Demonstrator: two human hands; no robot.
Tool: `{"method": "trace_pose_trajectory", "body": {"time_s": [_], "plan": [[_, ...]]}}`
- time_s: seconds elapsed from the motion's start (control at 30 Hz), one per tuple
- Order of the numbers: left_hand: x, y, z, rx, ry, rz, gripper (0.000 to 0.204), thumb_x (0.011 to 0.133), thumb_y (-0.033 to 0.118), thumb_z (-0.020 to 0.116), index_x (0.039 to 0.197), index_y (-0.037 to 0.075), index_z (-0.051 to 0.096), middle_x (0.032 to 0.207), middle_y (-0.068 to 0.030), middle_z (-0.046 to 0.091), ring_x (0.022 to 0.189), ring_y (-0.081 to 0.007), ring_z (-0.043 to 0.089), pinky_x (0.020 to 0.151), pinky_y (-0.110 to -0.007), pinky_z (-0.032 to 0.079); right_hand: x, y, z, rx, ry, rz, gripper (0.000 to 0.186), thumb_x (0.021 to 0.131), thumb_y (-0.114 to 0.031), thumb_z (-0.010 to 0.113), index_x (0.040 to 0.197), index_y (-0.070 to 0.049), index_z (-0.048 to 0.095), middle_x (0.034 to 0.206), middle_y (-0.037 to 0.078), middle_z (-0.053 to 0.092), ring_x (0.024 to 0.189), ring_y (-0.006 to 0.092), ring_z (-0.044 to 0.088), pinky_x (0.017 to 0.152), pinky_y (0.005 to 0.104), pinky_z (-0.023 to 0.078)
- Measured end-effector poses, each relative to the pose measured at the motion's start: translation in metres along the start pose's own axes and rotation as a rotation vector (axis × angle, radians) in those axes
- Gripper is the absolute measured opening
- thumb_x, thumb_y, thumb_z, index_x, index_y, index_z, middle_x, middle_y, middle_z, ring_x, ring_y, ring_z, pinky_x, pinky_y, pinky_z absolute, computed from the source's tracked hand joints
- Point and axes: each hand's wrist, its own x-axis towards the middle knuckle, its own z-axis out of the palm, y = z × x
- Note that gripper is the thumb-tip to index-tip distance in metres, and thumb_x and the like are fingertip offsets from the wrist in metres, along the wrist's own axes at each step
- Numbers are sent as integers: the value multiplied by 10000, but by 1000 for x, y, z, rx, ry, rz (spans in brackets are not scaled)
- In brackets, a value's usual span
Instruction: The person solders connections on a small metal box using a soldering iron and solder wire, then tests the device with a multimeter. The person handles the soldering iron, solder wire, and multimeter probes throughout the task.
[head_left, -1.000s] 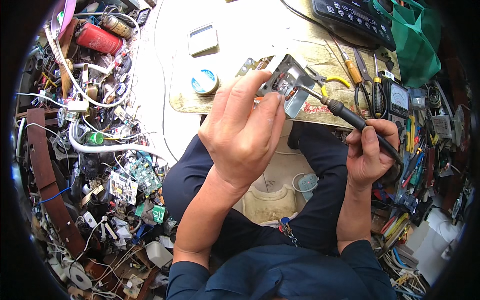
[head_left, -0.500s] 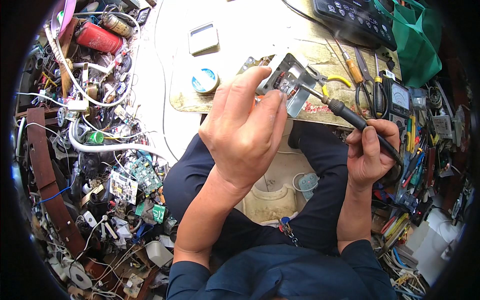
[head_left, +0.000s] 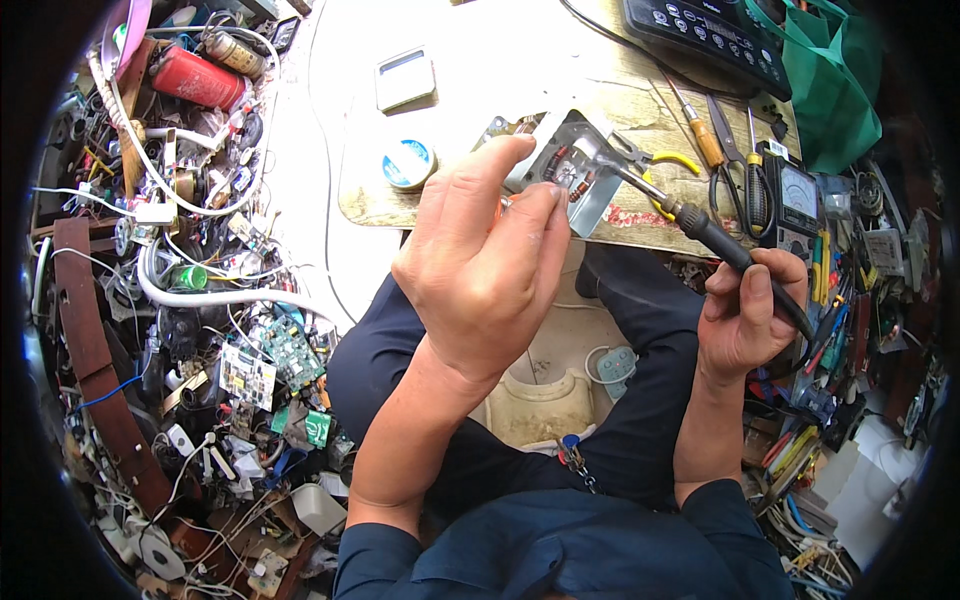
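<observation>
A cluttered electronics workshop: a soldering iron [head_left: 712,232], an analogue meter [head_left: 797,194], a screwdriver [head_left: 707,143] and scissors [head_left: 728,140] at a worn wooden worktop [head_left: 640,92], and loose circuit boards [head_left: 288,345] heaped up on the left

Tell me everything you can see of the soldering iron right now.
The soldering iron has a matte black handle, a darker ribbed collar and a slim, greyish barrel that looks like metal. It slants up and leftward across the picture, gripped near its rear by the right hand, between thumb and fingers. A black cord curves down from its back end. Its front end reaches into the open metal box; the tip is too indistinct to show whether it touches anything.
</observation>
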Motion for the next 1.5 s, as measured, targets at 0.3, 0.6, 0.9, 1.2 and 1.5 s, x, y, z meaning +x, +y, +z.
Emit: {"method": "trace_pose_trajectory", "body": {"time_s": [0.3,0.6,0.9,1.2,1.5], "plan": [[-1,-1,4,29,9,12,193,770,-13,876,944,13,797,1173,-159,762,937,-284,730,767,-361,585,-1,1,3,-56,-48,24,184,1037,-88,701,1169,4,612,816,149,733,629,148,691,476,203,472],[2,3,2,35,-38,-26,214,773,-18,895,972,10,819,1175,-187,765,990,-308,751,828,-377,597,-2,3,5,-62,-34,50,189,1042,-75,702,1189,1,611,827,151,740,644,145,692,486,205,473],[5,5,0,56,-60,-48,194,783,0,893,964,14,828,1175,-192,767,1005,-319,754,845,-384,600,-2,2,4,-50,-60,46,186,1043,-61,693,1193,12,611,833,163,750,636,140,686,492,204,485],[7,5,2,49,-71,-90,181,783,25,900,952,35,836,1162,-177,772,975,-316,749,829,-379,599,-1,2,5,-55,-65,49,182,1047,-58,684,1196,15,610,835,167,754,632,138,687,489,201,486],[5,4,1,-25,-67,-142,190,795,23,911,973,36,844,1168,-164,770,961,-287,748,818,-358,606,-1,4,5,-61,-60,45,180,1045,-51,682,1195,17,608,834,168,756,631,137,688,481,201,482]]}}
